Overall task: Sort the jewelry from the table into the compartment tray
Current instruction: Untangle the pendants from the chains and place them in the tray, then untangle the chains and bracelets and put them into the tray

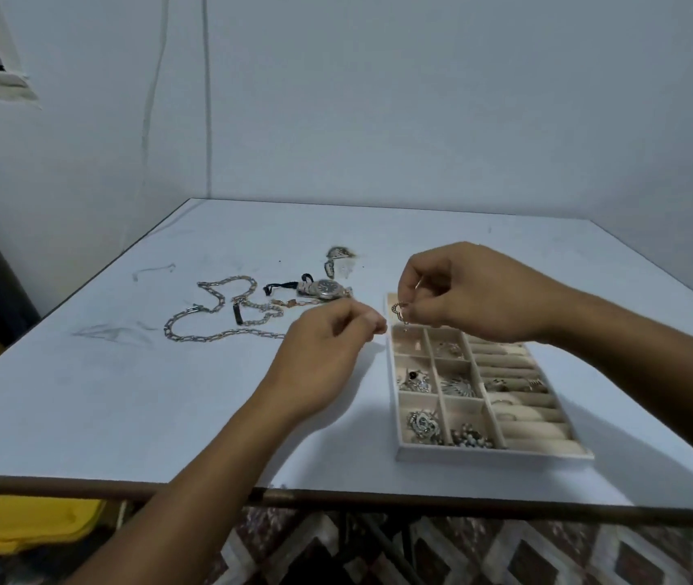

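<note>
While the right hand point(475, 293) pinches a small gold-toned piece point(400, 311) between thumb and fingertips above the far-left corner of the compartment tray point(492, 453), the hold looks light. A slip would likely drop the piece onto the table point(125, 394) or into the wrong cell. The left hand point(323, 356) hovers just beside the tray's left wall with its fingers curled; whether it holds anything cannot be told. Its wrist could snag the chain necklace point(214, 314) lying near it. The right hand hides the tray's far compartments, and the piece is too small to identify.
</note>
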Motion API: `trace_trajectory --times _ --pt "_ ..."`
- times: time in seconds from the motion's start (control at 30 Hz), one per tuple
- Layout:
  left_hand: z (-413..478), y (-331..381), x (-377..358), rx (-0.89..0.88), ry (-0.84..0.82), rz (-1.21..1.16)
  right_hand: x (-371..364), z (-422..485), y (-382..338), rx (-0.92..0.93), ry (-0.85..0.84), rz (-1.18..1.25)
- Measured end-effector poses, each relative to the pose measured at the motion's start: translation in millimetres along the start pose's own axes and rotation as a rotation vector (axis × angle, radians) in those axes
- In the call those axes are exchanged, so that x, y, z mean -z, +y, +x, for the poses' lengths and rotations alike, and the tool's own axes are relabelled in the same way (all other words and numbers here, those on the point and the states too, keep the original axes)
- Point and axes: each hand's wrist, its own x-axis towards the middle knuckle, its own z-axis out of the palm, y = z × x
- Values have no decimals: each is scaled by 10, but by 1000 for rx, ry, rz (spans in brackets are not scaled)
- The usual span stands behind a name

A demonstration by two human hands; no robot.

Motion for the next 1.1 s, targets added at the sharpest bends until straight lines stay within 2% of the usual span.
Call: trace_trajectory --times 0.27,0.43,0.7,0.93,1.1 --pt "-226 25 -244 -98 -59 168 -53 -433 298 -99 -34 64" --pt "-381 -35 -254 -133 -48 289 -163 -579 347 -87 -43 24" --pt "-527 -112 -147 -294 -24 424 -285 -640 261 -91 -97 124" --pt "-514 -207 10 -267 -33 524 -325 -622 173 -94 -99 78" --pt "-491 -287 182 -217 -7 576 -297 -428 183 -84 -5 98"
